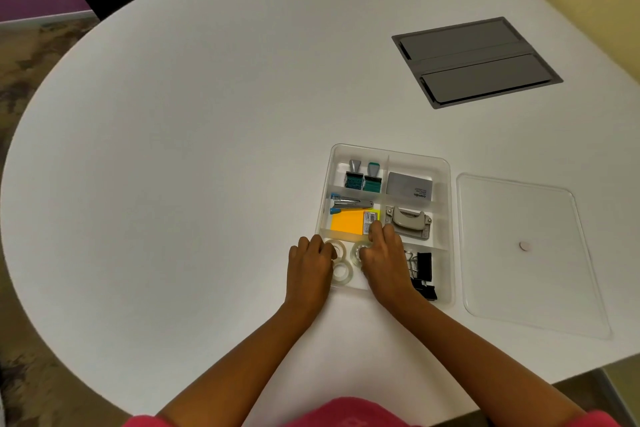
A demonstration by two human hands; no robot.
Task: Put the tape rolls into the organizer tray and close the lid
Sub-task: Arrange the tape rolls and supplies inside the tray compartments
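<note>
A clear plastic organizer tray [446,184] sits on the white table, its lid off. Three clear tape rolls lie in its near-left compartment: one roll [338,247] at the fingertips of my left hand [310,269], a second roll [341,271] just nearer me, and a third roll [356,251] under the fingers of my right hand [384,258]. Both hands rest over that compartment with fingers curled on the rolls. The clear lid [526,253] lies flat on the table to the right of the tray.
Other compartments hold two stamps [363,177], a grey box [408,186], a stapler [349,204], orange sticky notes [346,222], a hole punch [410,220] and black binder clips [424,274]. A grey cable hatch [476,61] is set into the table far right.
</note>
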